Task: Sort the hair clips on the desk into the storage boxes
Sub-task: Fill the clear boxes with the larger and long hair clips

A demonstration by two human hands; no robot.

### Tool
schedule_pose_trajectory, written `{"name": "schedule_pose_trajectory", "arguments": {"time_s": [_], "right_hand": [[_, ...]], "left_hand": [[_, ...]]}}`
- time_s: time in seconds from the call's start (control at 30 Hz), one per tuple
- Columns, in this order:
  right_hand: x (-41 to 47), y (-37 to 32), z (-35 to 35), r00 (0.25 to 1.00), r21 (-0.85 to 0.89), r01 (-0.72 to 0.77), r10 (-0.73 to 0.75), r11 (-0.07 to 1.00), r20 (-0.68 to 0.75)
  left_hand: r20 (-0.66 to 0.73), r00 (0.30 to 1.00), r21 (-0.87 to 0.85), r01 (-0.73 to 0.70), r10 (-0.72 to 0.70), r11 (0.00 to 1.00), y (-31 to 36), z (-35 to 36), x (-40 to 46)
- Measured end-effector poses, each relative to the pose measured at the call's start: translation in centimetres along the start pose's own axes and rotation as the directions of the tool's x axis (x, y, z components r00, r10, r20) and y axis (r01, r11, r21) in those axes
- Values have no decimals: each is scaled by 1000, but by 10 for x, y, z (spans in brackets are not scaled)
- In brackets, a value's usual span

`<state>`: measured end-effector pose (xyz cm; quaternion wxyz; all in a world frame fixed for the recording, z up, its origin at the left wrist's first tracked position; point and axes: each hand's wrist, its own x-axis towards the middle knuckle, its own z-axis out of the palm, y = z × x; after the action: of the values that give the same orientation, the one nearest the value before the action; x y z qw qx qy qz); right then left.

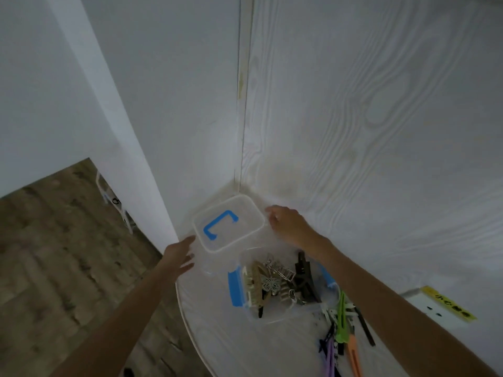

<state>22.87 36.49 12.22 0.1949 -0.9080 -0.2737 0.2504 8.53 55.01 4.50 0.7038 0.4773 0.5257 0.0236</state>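
Head view, looking down on a white-covered desk (217, 317) set into a corner, lower centre of frame. Lidded clear storage box (228, 223) with a blue handle (220, 225) on its lid, placed at the corner, centre of frame. Second clear storage box (283, 284) with blue latches, lid off, just below and right of the first, nearly touching it. Contents of the open box: a mixed heap of hair clips (275, 281), metal and beige pieces to the left, 1 dark claw clip (304, 278) to the right. Loose hair clips (344, 325) on the desk at lower right of frame, beside the open box: green, orange, purple, black and white pieces noted, partly overlapping; exact count not determinable.

Left hand (179, 254) at left of the lidded box, fingers straight and spread, tips close to the box's near left corner; contact not determinable owing to blur. Nothing held. Right hand (285, 221) at the right edge of the lidded box, fingers loosely curled, tips at or near the lid rim; grip on the rim not determinable. Both forearms bare, entering from the lower edge of frame.

White walls meeting at upper centre. Wood-pattern floor (68, 254) at lower left. Yellow label (449, 303) with dark characters at right edge, unreadable.
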Motion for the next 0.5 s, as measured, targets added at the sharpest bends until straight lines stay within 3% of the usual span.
{"name": "schedule_pose_trajectory", "arguments": {"time_s": [0.07, 0.13, 0.2, 0.4, 0.5], "right_hand": [[32, -8, 18, 974, 164, -203, 182, 965, 134], [52, -11, 30, 942, 326, -325, 274, 888, 193], [64, -10, 33, 939, 411, -342, 295, 845, 175], [60, 4, 31, 895, 573, -446, 334, 688, 296], [55, 9, 28, 896, 683, -443, 272, 580, 350]], "left_hand": [[116, 992, -112, 67, -54, 991, 2, 2, -1], [152, 987, -131, 69, -49, 989, 2, 0, 3], [141, 990, -100, 42, -27, 994, 2, -3, 7], [150, 987, -14, -51, 52, 999, -6, -27, 11], [181, 978, -21, -99, 101, 995, -13, -40, 6]]}}
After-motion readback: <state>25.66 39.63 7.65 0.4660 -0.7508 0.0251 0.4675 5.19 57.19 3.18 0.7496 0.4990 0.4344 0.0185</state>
